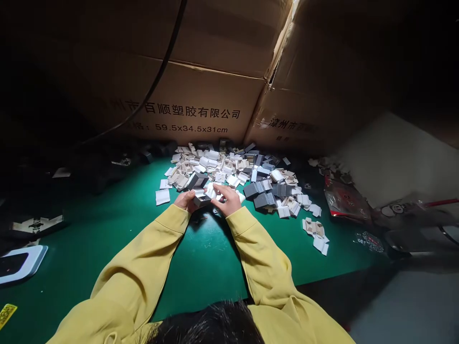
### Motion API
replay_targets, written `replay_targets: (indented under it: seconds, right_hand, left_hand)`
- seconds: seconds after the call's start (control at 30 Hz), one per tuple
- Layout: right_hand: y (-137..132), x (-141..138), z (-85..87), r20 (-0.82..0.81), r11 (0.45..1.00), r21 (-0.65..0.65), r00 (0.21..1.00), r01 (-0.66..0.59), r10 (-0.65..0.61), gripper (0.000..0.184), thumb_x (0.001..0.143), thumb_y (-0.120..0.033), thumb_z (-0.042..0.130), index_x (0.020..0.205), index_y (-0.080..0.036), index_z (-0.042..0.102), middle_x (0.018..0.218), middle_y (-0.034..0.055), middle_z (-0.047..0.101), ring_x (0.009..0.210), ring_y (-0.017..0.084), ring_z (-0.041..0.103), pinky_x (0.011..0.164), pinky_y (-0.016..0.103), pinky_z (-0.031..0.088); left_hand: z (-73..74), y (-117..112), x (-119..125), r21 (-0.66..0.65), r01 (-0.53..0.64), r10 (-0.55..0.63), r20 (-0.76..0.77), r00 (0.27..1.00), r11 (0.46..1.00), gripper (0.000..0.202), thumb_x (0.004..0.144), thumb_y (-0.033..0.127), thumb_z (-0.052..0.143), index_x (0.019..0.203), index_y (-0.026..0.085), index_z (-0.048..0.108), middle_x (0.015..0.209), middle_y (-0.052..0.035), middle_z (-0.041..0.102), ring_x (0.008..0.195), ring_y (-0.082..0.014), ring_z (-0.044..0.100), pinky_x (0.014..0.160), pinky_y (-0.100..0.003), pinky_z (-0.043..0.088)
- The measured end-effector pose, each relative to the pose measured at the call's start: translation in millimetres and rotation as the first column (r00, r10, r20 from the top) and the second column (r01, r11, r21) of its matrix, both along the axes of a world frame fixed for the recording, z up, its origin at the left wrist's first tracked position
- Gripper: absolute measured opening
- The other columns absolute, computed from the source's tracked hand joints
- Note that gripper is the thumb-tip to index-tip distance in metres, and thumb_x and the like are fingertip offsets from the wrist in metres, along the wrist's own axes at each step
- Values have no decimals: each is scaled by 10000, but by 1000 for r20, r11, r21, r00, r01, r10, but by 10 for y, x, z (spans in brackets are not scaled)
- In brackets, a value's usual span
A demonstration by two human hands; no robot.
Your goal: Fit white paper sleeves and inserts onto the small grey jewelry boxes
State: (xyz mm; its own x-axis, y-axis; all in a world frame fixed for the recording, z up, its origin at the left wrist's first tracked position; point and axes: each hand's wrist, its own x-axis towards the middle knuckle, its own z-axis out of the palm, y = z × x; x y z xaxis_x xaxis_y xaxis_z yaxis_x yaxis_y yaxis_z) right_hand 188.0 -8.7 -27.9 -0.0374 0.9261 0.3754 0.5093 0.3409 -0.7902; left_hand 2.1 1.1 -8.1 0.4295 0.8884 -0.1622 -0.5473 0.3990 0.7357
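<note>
My left hand (186, 200) is closed around a small dark grey box (202, 200) above the green table. The box's lid stands raised, showing a pale inside. Close beside it, my right hand (228, 199) pinches a small white folded card piece (210, 191) over the box opening. The fingers partly hide this white piece. Just beyond my hands lies a heap of white and beige folded card inserts (211, 162). Several dark grey boxes (264, 198) rest to the right of my right hand.
Large cardboard cartons (201, 100) stand behind the heap. A black cable (158, 79) hangs before them. At the right lie loose card inserts (315, 234) and a clear plastic bag with red parts (346, 198). A white-framed device (36, 263) and a yellow label (7, 314) are at the left.
</note>
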Motion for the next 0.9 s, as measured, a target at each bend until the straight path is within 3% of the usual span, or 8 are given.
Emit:
replay_targets:
  seconds: [0.2,0.4,0.63,0.9]
  right_hand:
    - [-45,-33,45,-65,999,-13,997,-50,49,486,772,-271,651,1253,-203,639,1185,125,643,907,207,623,595,288,569]
    - [-41,-9,91,-127,992,-31,985,-125,120,525,767,-317,669,1259,-139,628,1159,141,621,886,196,618,707,318,614]
    - [-75,30,152,-120,986,-31,980,-162,157,472,794,-281,607,1259,-209,638,1171,116,614,945,193,629,762,325,628]
    - [-35,-15,77,-33,998,-2,997,-63,63,429,716,-206,653,1144,-211,664,1157,110,624,914,187,633,672,279,617]
  left_hand:
    - [-37,15,-32,-10,41,-41,-14,999,999,429,739,454,762,969,93,728,962,-128,753,1052,-346,674,992,-534,508]
    - [-34,24,-31,17,48,-48,-34,998,999,426,724,483,767,947,122,737,971,-110,756,1100,-348,652,1001,-515,502]
    - [-32,10,-34,42,24,-20,-82,996,999,471,698,497,782,999,137,743,985,-98,753,1086,-339,659,964,-464,525]
    - [-56,-10,-33,64,62,-53,-141,989,996,498,686,511,772,975,107,731,937,-136,747,1092,-360,651,920,-436,538]
